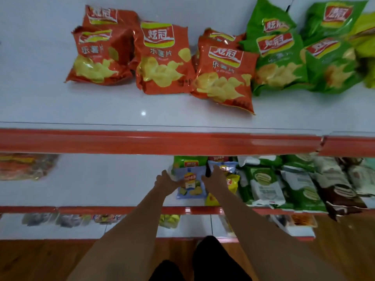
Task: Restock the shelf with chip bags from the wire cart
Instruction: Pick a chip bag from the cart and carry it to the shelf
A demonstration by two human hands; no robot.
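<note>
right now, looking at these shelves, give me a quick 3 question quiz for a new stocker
1. True or false: both hands are on the pale blue chip bag.
2. Which shelf is that bag on? A) the top shelf with the red bags B) the middle shelf C) the floor
3. Fill in: on the top shelf, the green bags lie to the ____ of the red bags.

Key
1. True: the left hand and right hand flank it, one on each side.
2. B, the middle shelf.
3. right
</note>
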